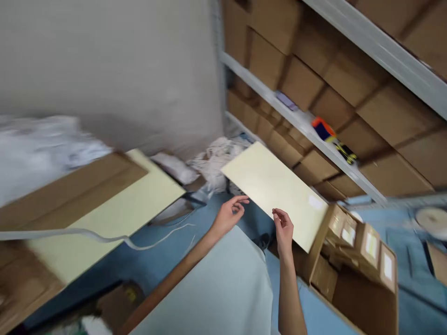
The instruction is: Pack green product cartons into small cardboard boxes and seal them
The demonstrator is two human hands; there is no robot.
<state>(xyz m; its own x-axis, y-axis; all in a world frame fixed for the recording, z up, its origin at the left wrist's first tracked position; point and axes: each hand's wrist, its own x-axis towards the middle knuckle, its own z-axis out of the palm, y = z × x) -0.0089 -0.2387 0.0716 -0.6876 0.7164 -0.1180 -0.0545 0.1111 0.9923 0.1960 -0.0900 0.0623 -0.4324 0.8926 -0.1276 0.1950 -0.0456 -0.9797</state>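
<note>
My left hand (228, 215) is in the air in front of my body, near the near edge of a pale cream table top (275, 184). Its fingers point right, partly stretched out, and nothing shows in them. To its right, my right hand (284, 229) is raised at the same table top's edge, with thumb and fingertips pinched together. Anything between those fingertips is too small to make out. A small white label (316, 201) lies toward the table top's right end. The picture is blurred by motion.
An open carton (363, 298) holding several small labelled boxes (372, 244) stands at right. Metal shelving (300, 121) with cardboard boxes carries a tape dispenser (324, 129). At left, another cream table (153, 190) bears cardboard (80, 190); a white strap (94, 235) crosses it.
</note>
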